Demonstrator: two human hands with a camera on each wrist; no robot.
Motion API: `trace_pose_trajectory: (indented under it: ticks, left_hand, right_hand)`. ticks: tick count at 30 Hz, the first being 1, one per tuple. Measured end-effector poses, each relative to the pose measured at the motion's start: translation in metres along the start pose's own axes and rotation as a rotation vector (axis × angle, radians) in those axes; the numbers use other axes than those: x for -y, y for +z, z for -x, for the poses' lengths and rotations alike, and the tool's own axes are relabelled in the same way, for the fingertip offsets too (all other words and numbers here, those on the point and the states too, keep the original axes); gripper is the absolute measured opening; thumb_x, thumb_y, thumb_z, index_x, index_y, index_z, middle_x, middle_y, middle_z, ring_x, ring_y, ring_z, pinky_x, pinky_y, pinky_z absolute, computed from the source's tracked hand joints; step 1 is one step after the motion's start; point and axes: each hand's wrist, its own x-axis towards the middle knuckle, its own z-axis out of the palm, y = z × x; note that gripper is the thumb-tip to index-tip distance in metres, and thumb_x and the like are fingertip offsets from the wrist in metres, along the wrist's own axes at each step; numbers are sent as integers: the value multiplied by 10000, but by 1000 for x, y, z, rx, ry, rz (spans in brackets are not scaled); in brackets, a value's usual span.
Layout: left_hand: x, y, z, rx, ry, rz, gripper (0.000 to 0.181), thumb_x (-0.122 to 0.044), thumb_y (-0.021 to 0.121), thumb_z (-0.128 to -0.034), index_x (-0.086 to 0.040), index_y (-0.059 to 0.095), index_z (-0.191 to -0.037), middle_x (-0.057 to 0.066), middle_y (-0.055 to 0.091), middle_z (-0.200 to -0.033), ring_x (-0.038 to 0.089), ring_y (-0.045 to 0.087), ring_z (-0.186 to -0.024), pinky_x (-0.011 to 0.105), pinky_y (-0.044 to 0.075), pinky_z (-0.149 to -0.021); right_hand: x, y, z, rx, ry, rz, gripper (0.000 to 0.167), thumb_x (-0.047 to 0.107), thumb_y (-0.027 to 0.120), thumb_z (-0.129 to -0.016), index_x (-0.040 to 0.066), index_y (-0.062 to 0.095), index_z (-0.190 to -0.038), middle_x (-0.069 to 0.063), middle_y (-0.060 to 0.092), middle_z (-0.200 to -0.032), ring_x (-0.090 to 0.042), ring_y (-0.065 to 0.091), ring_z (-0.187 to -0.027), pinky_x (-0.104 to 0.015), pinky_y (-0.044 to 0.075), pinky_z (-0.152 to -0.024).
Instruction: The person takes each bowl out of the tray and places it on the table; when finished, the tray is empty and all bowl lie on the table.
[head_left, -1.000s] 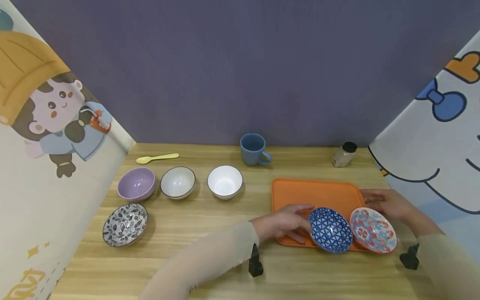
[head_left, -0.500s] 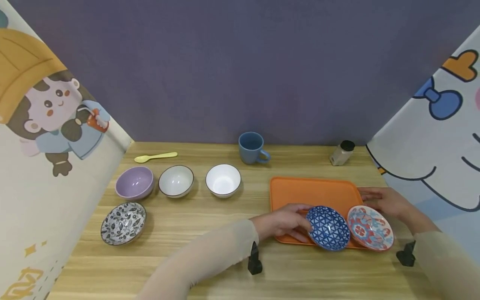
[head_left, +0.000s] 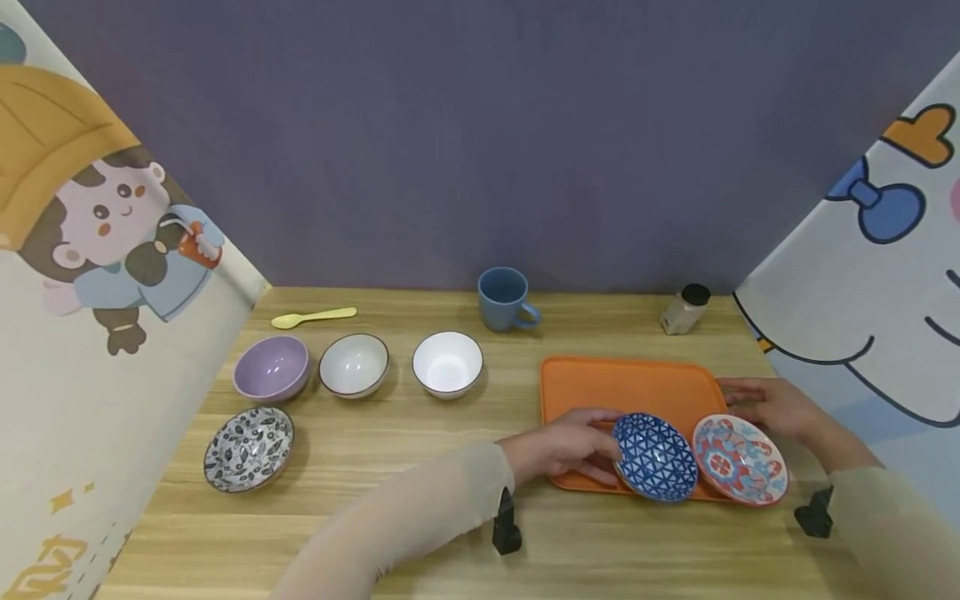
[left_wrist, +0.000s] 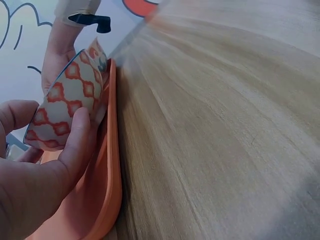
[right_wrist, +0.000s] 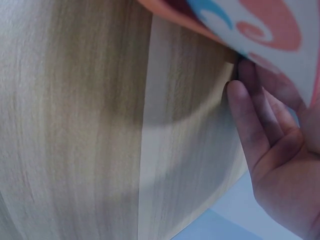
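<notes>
In the head view my left hand (head_left: 573, 446) holds a blue-and-white patterned bowl (head_left: 655, 457) at its left side, over the front of an orange tray (head_left: 630, 383). The left wrist view shows this bowl tilted, its outer wall patterned in red (left_wrist: 62, 110), with fingers against the wall and at the rim. My right hand (head_left: 776, 408) is at the tray's right edge, behind a red-and-blue floral bowl (head_left: 741, 460). That bowl tilts beside the blue one. In the right wrist view, fairly straight fingers (right_wrist: 247, 112) reach beneath the floral bowl; its underside partly hides the hand.
Left of the tray stand a white bowl (head_left: 447, 364), a pale grey bowl (head_left: 354, 366), a purple bowl (head_left: 272, 368) and a leaf-patterned bowl (head_left: 249, 450). Along the back are a yellow spoon (head_left: 315, 317), a blue mug (head_left: 504, 300) and a black-lidded jar (head_left: 686, 310).
The head camera's view shifts slightly. Both hands and the two tilted bowls keep nearly the same places at the tray.
</notes>
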Motion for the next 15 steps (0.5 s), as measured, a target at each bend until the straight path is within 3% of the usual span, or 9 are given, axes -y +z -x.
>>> trace_pose_trajectory:
  ticks: [7, 15]
  left_hand:
    - [-3, 1, 3, -4, 20, 36, 749, 99, 638, -764, -186, 558, -1453, 124, 702, -1180, 337, 729, -886, 506, 657, -767]
    - [-22, 0, 19, 7, 65, 65, 692, 103, 659, -797, -184, 590, -1423, 143, 708, -1187, 282, 722, -899, 514, 655, -781]
  right_hand:
    - [-1, 4, -1, -22, -1, 10, 643, 236, 696, -971, -33, 459, -1505, -288, 658, -1297, -473, 624, -1169, -504, 618, -857]
    - [0, 2, -1, -24, -10, 18, 616, 199, 676, -980, -36, 456, -1505, -301, 648, -1302, -499, 605, -1185, -534, 608, -872]
